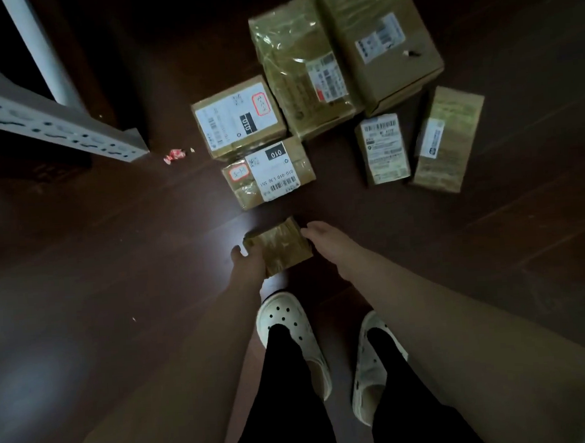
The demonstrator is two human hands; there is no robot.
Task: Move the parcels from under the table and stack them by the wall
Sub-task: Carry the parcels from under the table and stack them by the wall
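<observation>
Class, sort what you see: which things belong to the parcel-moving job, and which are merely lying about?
Job: small parcel, touched by left hand and right hand; six more parcels beyond it.
Lying about: pink wrapper; white scrap; white perforated frame.

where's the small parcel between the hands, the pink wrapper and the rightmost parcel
small parcel (282, 246): head view, taped top face
pink wrapper (174, 155): head view, its middle
rightmost parcel (458, 132): head view, taped top face
</observation>
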